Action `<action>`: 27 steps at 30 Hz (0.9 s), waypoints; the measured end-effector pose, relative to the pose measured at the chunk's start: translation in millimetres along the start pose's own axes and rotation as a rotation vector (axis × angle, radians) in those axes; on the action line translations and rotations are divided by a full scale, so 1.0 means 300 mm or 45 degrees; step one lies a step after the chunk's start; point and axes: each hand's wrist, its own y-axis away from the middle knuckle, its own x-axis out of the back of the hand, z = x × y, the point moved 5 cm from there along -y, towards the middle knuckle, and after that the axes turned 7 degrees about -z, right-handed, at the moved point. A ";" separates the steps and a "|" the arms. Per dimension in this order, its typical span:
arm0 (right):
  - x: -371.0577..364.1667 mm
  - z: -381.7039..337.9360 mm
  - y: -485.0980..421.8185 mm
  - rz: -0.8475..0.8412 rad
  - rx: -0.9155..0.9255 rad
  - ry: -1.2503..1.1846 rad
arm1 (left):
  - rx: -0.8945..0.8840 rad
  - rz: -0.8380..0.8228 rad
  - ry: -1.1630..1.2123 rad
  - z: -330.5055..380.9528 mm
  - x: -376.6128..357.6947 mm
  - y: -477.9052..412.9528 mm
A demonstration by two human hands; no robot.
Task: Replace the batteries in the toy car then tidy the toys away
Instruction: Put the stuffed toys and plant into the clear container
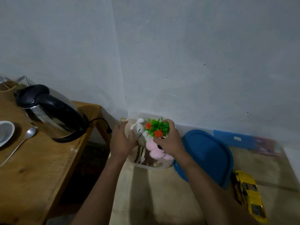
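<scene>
My left hand (121,140) grips a white plush (138,127), my right hand (170,142) grips a plastic plant (157,127) above the tub (162,166), and the yellow toy car (249,194) lies lengthwise toward me.

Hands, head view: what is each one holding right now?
Left hand: grips the white plush toy.
Right hand: grips the artificial plant.

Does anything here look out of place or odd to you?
Only the yellow toy car: it lies on the floor beside the blue plastic lid, outside the clear plastic tub where the left hand grips a white soft toy and the right hand a green plastic plant. Nothing looks spilled or broken.
</scene>
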 end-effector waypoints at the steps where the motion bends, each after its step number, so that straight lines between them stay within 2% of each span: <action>1: -0.022 0.002 -0.018 0.005 -0.016 0.063 | 0.096 -0.051 0.056 -0.035 -0.005 0.002; 4: -0.084 0.046 -0.056 -0.035 -0.119 0.276 | 0.257 -0.172 0.256 -0.096 -0.025 0.022; 7: -0.127 0.088 -0.060 -0.019 -0.258 0.491 | 0.292 -0.118 0.258 -0.121 -0.031 0.023; 11: -0.138 0.052 -0.038 0.170 -0.103 0.785 | 0.296 -0.089 0.264 -0.142 -0.043 0.013; 17: -0.123 0.054 -0.006 -0.076 -0.153 0.754 | 0.366 -0.087 0.304 -0.164 -0.058 0.011; 20: -0.100 0.033 0.022 -0.155 -0.090 0.763 | 0.415 -0.077 0.307 -0.165 -0.064 0.014; 22: -0.055 0.007 0.056 -0.055 0.005 0.723 | 0.439 -0.077 0.310 -0.165 -0.066 0.012; 24: 0.014 -0.007 0.113 0.180 0.122 0.650 | 0.466 -0.081 0.312 -0.165 -0.069 0.009; 27: 0.112 0.053 0.211 0.465 0.127 0.506 | 0.481 -0.070 0.305 -0.160 -0.072 0.009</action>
